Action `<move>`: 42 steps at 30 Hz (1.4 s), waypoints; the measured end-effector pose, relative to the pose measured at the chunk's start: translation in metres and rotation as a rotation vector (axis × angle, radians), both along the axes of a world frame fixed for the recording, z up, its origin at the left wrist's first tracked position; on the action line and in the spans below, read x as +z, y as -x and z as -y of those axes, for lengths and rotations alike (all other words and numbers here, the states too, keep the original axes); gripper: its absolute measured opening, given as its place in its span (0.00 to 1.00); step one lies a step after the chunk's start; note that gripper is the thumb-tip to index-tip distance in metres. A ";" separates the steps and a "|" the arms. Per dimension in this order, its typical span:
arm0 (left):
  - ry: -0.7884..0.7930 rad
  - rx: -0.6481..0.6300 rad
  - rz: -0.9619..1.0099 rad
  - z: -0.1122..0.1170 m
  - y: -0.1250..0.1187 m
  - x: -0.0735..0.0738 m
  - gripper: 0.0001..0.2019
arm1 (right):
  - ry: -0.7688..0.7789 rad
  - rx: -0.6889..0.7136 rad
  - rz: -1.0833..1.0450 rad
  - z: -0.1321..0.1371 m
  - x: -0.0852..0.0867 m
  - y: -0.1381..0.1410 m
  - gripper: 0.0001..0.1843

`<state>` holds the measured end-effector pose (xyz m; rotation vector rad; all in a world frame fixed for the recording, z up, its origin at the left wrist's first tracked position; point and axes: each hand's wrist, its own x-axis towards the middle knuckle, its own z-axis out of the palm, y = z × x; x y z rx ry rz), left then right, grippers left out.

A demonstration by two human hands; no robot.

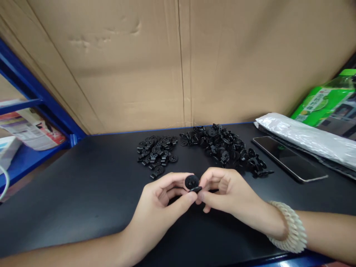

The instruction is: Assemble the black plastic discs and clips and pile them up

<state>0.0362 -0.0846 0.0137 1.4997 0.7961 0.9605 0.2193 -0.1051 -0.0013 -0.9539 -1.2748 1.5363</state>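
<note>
My left hand (161, 202) and my right hand (226, 193) meet over the black table (83, 193), both pinching one small black plastic part (192, 183) with a round disc top and a flat tab below. The fingertips of the two hands touch around it. Behind the hands lie two piles of similar black parts: a smaller, flatter pile (156, 151) at the centre left and a larger, tangled pile (224, 146) at the centre right. A coiled cream band (290, 228) circles my right wrist.
A phone (289, 158) lies face up right of the larger pile, beside a silver-white plastic bag (308, 139) and a green package (324, 100). A cardboard wall (178, 63) closes the back. Blue shelving (33, 96) with printed packages stands at left.
</note>
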 end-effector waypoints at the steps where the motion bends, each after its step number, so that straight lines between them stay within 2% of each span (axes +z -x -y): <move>1: -0.001 -0.008 -0.006 -0.001 0.001 0.001 0.09 | -0.001 0.023 0.016 0.000 0.001 0.000 0.11; 7: 0.016 -0.049 -0.108 -0.003 0.002 0.004 0.05 | -0.065 0.129 0.162 0.005 0.008 -0.002 0.12; 16: 0.193 -0.079 -0.074 0.002 0.002 -0.001 0.07 | -0.170 0.118 0.291 0.007 0.005 -0.005 0.20; 20: 0.205 -0.061 -0.068 0.003 0.001 0.000 0.06 | -0.248 0.076 0.383 0.009 0.009 -0.005 0.21; 26: 0.170 -0.065 -0.063 0.004 0.001 0.003 0.06 | -0.340 0.054 0.441 0.009 0.014 -0.003 0.19; 29: 0.102 -0.066 -0.090 0.004 0.001 0.004 0.06 | -0.296 0.060 0.425 0.009 0.014 -0.003 0.19; 31: -0.015 -0.019 -0.112 0.001 0.004 0.006 0.06 | -0.230 0.074 0.373 0.008 0.014 -0.004 0.18; 33: -0.211 0.106 -0.135 -0.011 0.010 0.011 0.05 | -0.144 0.072 0.318 0.007 0.013 -0.005 0.17; 36: -0.498 0.347 -0.247 -0.046 0.026 0.018 0.07 | -0.044 0.061 0.288 0.004 0.012 -0.007 0.18; 39: -0.627 0.524 -0.466 -0.089 0.045 0.018 0.10 | -0.051 0.085 0.290 0.004 0.012 -0.007 0.18; 42: -0.627 0.563 -0.525 -0.122 0.057 0.012 0.12 | -0.093 0.108 0.316 0.006 0.011 -0.007 0.18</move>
